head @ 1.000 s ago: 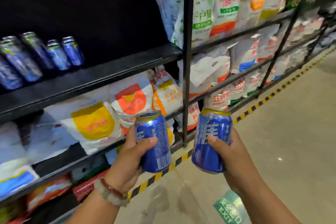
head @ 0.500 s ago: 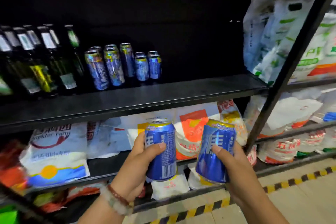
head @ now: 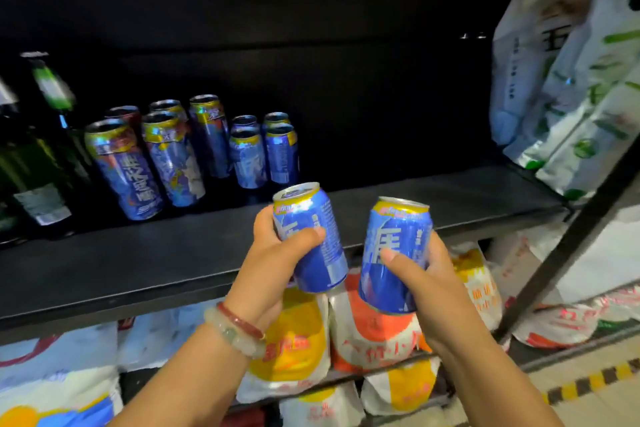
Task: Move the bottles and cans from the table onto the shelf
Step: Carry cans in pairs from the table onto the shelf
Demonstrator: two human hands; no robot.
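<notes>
My left hand (head: 273,263) grips a blue can with a yellow rim (head: 313,229), tilted a little to the left. My right hand (head: 426,284) grips a second blue can (head: 394,246), nearly upright. Both cans hang just in front of the black shelf (head: 173,253), at its front edge. On that shelf stand several blue cans: tall ones (head: 124,170) at the left and short ones (head: 282,152) behind my left can. Green glass bottles (head: 38,163) stand at the shelf's far left.
White bags (head: 571,87) fill the shelf bay to the right, behind a slanting black post (head: 568,246). Bags with orange and yellow prints (head: 374,326) lie on the lower shelf under my hands. A yellow-black floor stripe (head: 595,381) runs at bottom right. The shelf's right half is bare.
The view has swung left and closer to the shelf. Both hands have raised their cans from below the shelf up to the level of its front edge.
</notes>
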